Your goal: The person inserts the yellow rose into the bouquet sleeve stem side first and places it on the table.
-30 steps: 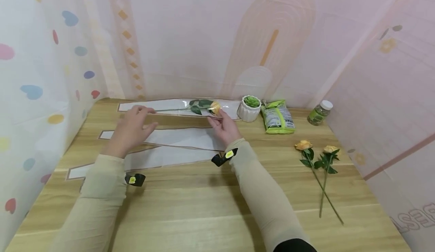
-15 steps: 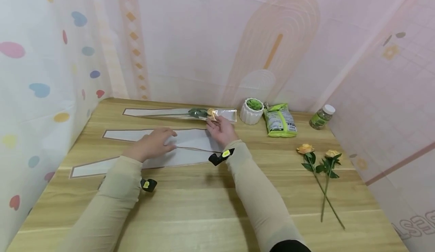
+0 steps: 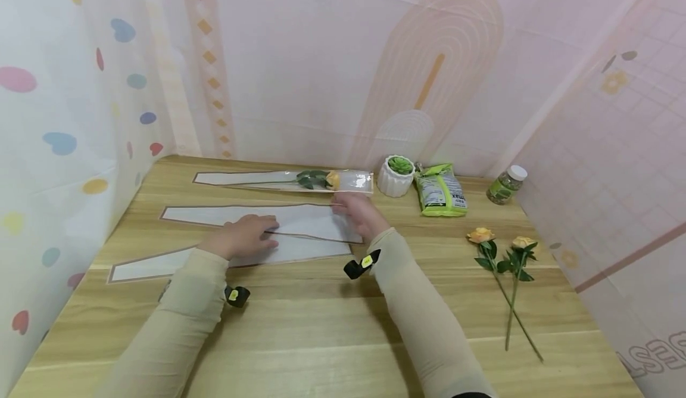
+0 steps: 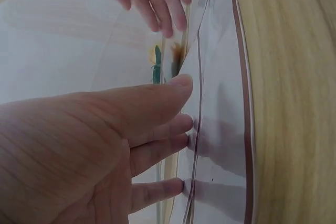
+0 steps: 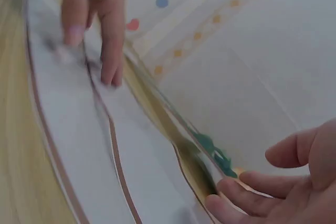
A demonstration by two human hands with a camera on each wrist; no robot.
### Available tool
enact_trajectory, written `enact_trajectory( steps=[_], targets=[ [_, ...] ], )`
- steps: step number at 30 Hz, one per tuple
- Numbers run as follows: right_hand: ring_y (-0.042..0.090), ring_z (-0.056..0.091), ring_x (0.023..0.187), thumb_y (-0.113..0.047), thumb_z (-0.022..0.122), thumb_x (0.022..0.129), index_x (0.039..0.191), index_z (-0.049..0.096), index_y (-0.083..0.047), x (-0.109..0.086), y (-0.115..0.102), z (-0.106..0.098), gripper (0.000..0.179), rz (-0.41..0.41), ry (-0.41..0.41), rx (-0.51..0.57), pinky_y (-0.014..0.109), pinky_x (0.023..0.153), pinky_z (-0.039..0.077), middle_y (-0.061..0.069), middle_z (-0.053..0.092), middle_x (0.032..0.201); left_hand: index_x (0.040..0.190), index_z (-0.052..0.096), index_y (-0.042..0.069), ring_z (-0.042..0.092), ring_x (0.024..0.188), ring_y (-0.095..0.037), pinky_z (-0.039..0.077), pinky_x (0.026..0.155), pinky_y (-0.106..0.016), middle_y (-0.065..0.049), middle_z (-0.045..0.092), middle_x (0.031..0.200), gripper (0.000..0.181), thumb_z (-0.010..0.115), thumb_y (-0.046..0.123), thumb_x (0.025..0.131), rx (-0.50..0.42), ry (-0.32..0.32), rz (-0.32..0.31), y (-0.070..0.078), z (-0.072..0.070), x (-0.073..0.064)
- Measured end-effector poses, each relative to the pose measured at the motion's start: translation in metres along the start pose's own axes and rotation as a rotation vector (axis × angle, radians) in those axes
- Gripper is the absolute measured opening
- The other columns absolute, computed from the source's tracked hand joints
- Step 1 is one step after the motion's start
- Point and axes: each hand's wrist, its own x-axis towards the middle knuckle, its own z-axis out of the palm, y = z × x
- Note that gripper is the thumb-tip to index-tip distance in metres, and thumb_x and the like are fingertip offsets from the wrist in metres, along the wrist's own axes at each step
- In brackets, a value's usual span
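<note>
My left hand [image 3: 241, 236] is at the middle of two overlapping flower sleeves. Its nearly straight fingertips touch the seam where the middle sleeve [image 3: 308, 214] lies over the front sleeve [image 3: 152, 265]. Both are white, tapered and brown-edged. My right hand [image 3: 364, 214] is over the wide right end of the middle sleeve; in the right wrist view its fingers [image 5: 262, 198] are extended and hold nothing. Behind it lies a clear-fronted back sleeve [image 3: 236, 177] with a yellow artificial rose [image 3: 333, 180] inside, its bloom toward the right.
A white potted succulent [image 3: 395, 180], a green packet [image 3: 441, 190] and a white-capped bottle [image 3: 505, 184] stand along the back right. Two yellow roses [image 3: 504, 267] lie with stems crossed at the right of the wooden table [image 3: 300, 338]. Patterned curtains rise behind.
The rose-filled sleeve has been laid down at the back. My left hand moved right and toward me onto the other sleeves. My right hand let go and drew back over the middle sleeve.
</note>
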Motion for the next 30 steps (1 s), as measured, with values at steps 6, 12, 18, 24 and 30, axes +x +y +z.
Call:
enact_trajectory(
  steps=[6, 12, 18, 24, 30],
  targets=[
    [0.036, 0.054, 0.127, -0.011, 0.050, 0.103, 0.136, 0.056, 0.005, -0.012, 0.004, -0.021, 0.037, -0.112, 0.075, -0.334, 0.046, 0.109, 0.042, 0.021, 0.057, 0.138, 0.147, 0.051, 0.001, 0.035, 0.142, -0.048, 0.022, 0.101, -0.083, -0.020, 0.039, 0.157, 0.056, 0.060, 0.033, 0.101, 0.018, -0.031, 0.004, 0.002, 0.000, 0.001],
    [0.032, 0.057, 0.115, -0.012, 0.061, 0.100, 0.130, 0.056, 0.004, -0.020, 0.013, -0.041, 0.034, -0.135, 0.037, -0.759, 0.042, 0.097, 0.049, 0.022, 0.058, 0.125, 0.144, 0.056, 0.006, 0.039, 0.141, -0.047, 0.022, 0.101, -0.083, -0.017, 0.044, 0.156, 0.050, 0.060, 0.032, 0.101, 0.027, -0.045, 0.013, 0.009, -0.003, -0.006],
    [0.025, 0.054, 0.086, -0.023, 0.079, 0.090, 0.108, 0.056, 0.003, -0.031, 0.016, -0.046, 0.039, -0.109, 0.040, -1.061, 0.039, 0.078, 0.048, 0.013, 0.056, 0.097, 0.135, 0.064, 0.011, 0.047, 0.136, -0.045, 0.026, 0.099, -0.080, -0.014, 0.051, 0.150, 0.040, 0.061, 0.031, 0.100, 0.035, -0.040, 0.043, 0.016, -0.006, -0.013],
    [0.026, 0.058, 0.088, -0.022, 0.081, 0.088, 0.109, 0.060, 0.004, -0.033, 0.019, -0.045, 0.040, -0.042, 0.123, -1.218, 0.042, 0.086, 0.052, 0.014, 0.061, 0.101, 0.135, 0.065, 0.013, 0.052, 0.132, -0.041, 0.025, 0.099, -0.076, -0.012, 0.057, 0.146, 0.040, 0.060, 0.033, 0.101, 0.037, -0.034, 0.077, 0.015, -0.002, -0.012],
    [0.025, 0.061, 0.084, -0.024, 0.082, 0.086, 0.101, 0.070, -0.001, -0.033, 0.019, -0.046, 0.029, -0.015, 0.196, -1.319, 0.041, 0.079, 0.054, 0.013, 0.068, 0.100, 0.139, 0.062, 0.011, 0.052, 0.132, -0.040, 0.020, 0.101, -0.077, -0.007, 0.063, 0.139, 0.044, 0.060, 0.035, 0.101, 0.024, -0.051, 0.080, 0.020, -0.001, -0.010]
  ],
)
